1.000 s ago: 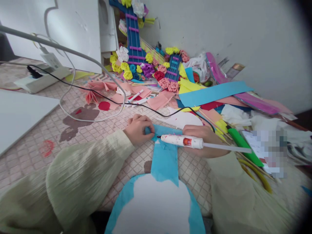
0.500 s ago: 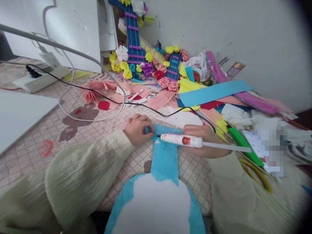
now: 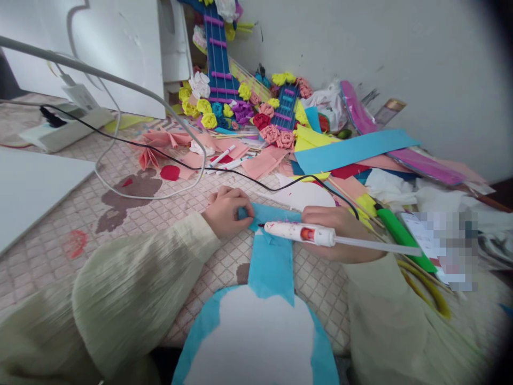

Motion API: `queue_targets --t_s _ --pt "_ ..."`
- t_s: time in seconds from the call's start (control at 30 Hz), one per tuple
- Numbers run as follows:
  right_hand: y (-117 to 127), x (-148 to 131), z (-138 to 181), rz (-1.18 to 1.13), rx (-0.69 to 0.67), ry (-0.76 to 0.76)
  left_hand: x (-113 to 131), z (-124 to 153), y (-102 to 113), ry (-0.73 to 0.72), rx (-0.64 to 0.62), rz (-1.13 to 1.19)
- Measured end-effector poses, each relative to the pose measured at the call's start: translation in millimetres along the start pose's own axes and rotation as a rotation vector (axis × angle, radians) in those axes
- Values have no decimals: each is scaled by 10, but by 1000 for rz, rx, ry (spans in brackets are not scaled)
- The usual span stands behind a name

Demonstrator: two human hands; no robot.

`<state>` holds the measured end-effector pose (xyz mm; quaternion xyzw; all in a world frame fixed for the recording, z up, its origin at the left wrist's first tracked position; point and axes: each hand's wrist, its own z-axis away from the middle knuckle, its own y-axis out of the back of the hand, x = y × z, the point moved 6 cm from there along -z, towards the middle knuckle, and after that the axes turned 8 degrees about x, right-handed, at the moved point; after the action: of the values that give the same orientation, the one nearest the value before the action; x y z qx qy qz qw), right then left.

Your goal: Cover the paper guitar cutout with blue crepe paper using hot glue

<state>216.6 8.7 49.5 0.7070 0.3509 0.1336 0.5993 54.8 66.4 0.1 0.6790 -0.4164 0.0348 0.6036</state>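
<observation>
A white hot glue gun [image 3: 298, 233] lies in my right hand [image 3: 340, 235], whose fingers are wrapped round its far side. A clear glue stick [image 3: 377, 246] juts from its back end. The dark nozzle is at the blue paper [image 3: 272, 214] on the crosspiece of a neck-shaped strip; whether it touches I cannot tell. My left hand [image 3: 229, 211] is closed on the left end of that blue paper, fingertips pinching its edge. Below, the blue neck [image 3: 271, 270] joins a rounded white board [image 3: 256, 337] with blue paper folded over its rim.
A black cord [image 3: 240, 175] crosses the table beyond my hands, and a white cable [image 3: 160, 197] loops at left. Paper-flower guitars [image 3: 220, 69], a blue paper strip [image 3: 356, 149] and pink scraps lie at the back. A green stick-like tool [image 3: 404, 238] is at right.
My right hand and the glue gun have shifted very slightly right and down at the rear, the nozzle staying near the same spot. My left hand has hardly moved.
</observation>
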Motion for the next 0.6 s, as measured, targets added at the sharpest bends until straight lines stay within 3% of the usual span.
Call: queue_targets --t_s 0.4,0.6 --pt "68 18 47 0 11 -11 16 2 9 51 -31 -26" --pt "219 167 154 -122 159 -31 19 4 21 66 -30 -15"
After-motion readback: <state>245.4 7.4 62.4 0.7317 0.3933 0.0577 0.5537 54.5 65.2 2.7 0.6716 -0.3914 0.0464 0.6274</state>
